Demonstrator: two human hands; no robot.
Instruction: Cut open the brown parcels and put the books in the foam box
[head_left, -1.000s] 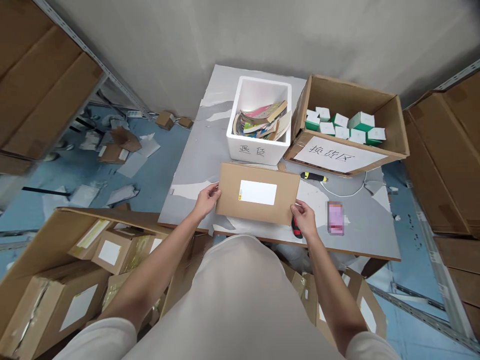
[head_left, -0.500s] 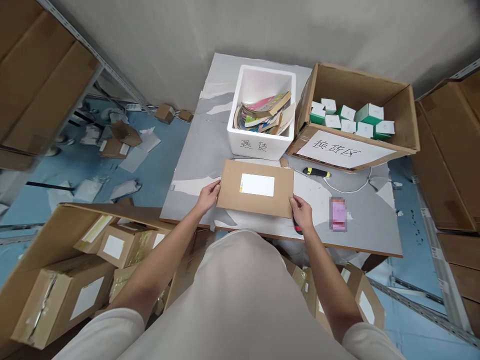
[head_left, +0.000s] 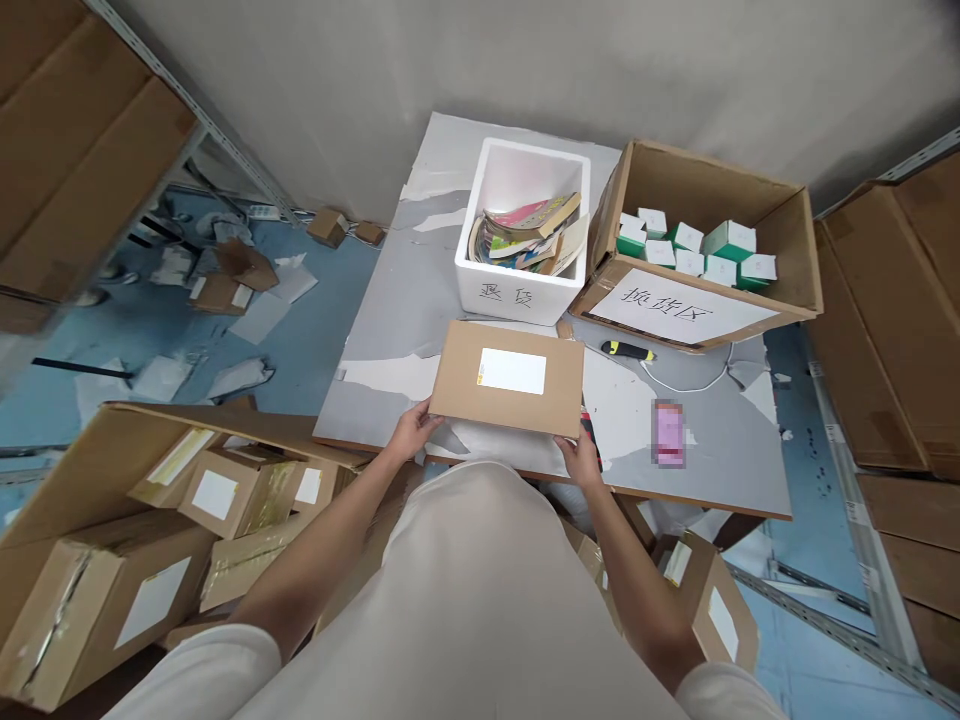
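A flat brown cardboard box [head_left: 461,370] with a white label [head_left: 512,371] on top is in front of me at the near edge of the table. My left hand [head_left: 414,430] is closed at its near left corner, fingers partly hidden under the box. At the near right corner my right hand [head_left: 580,460] grips the box's edge, its fingertips also partly out of sight. Beside that hand lies a red and black object [head_left: 589,436], partly covered by the box. A yellow and black box cutter [head_left: 628,351] rests on the table further right.
Behind the box stand a white foam bin [head_left: 517,298] of books and a large carton [head_left: 806,250] with several green-white boxes. A pink blurred object [head_left: 669,434] and a white cable [head_left: 686,384] lie right. A big carton [head_left: 135,412] of parcels is at lower left.
Both hands have slid from the sides of the cardboard box toward its near corners. The box itself stays almost in place; the view has shifted slightly.
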